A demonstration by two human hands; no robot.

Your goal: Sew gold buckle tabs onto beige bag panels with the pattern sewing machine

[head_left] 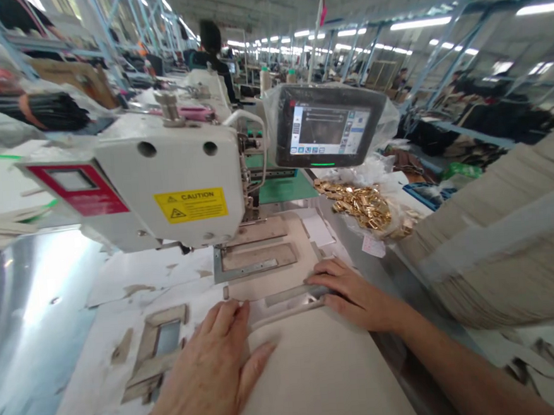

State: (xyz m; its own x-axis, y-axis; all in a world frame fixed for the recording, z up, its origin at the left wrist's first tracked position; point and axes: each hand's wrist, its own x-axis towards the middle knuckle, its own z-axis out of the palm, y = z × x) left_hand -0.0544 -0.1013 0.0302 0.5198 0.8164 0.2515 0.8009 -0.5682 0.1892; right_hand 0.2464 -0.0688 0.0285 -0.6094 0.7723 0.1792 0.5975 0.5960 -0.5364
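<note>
A large beige panel (317, 369) of fabric or leather lies in front of me, its far part running under the clamp of a sewing machine (180, 182). My left hand (216, 357) rests flat at the panel's left side, thumb apart from the fingers. On the right edge lies my right hand (354, 294), fingers stretched across and the thumb apart. Between the hands a pale, shiny strip (288, 303) crosses the panel; I cannot tell whether it is part of it. Beyond them sits a metal clamp frame (243, 272) with brown backing. The undersides of both hands are hidden.
A rectangular brown frame (152, 352) lies left of my left hand. Behind my right hand, gold metal pieces (365, 207) fill a plastic bag, below a control screen (328, 128). Stacked beige panels (511, 235) rise at right. A person (214, 54) is farther back.
</note>
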